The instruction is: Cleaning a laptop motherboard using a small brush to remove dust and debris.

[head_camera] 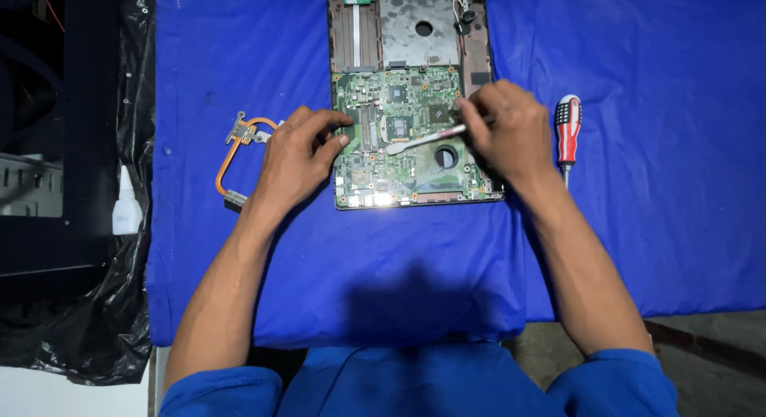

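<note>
We hold a thin white stick pinched in the right hand, its flat tip resting on the green circuit board near the centre chip. The left hand presses the board's 9 o'clock edge with spread fingers. Excess tip pressure could scratch the chip or dislodge small parts; a slipping left hand would let the board shift. The screwdriver lies at 3 o'clock, the copper pipe at 9 o'clock.

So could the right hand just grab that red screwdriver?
Probably yes. The screwdriver lies bare on the blue cloth right beside the right hand, nothing between them. But that hand holds a white tool, so it must drop that first.
</note>
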